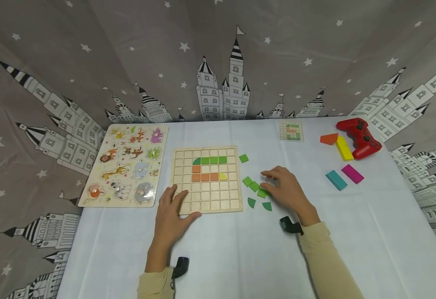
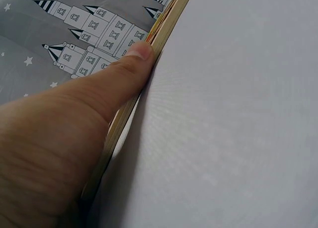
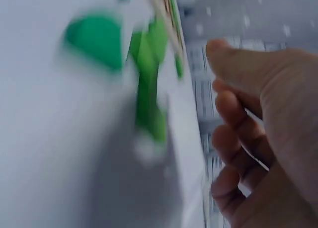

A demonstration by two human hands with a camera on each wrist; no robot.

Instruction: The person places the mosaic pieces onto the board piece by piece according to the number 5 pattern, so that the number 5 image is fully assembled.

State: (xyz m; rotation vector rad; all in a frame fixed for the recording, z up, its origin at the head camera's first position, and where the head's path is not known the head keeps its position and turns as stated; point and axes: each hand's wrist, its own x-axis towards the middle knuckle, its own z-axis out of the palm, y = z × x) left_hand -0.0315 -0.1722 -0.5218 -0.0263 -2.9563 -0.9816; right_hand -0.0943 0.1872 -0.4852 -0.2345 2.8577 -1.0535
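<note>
A wooden grid board [image 1: 206,197] lies on the white table. On it sit a dark green quarter-round piece [image 1: 197,161], a row of green squares [image 1: 214,160], several orange squares [image 1: 205,177] and a yellow piece [image 1: 223,176]. My left hand [image 1: 170,218] rests at the board's near left corner, thumb against the near edge and fingers along the left side. Beside the loose green squares [image 1: 254,186] my right hand [image 1: 286,191] hovers, thumb and fingers apart, with nothing visible between them. Two dark green quarter-round pieces [image 1: 267,206] lie closer to me.
An animal peg puzzle [image 1: 103,195] lies at the left. A small pattern card [image 1: 291,131] is at the back right. Farther right are a red game controller [image 1: 360,139] and orange, yellow [image 1: 344,148], teal [image 1: 336,180] and magenta [image 1: 352,174] blocks. A castle-print curtain [image 1: 139,62] hangs behind.
</note>
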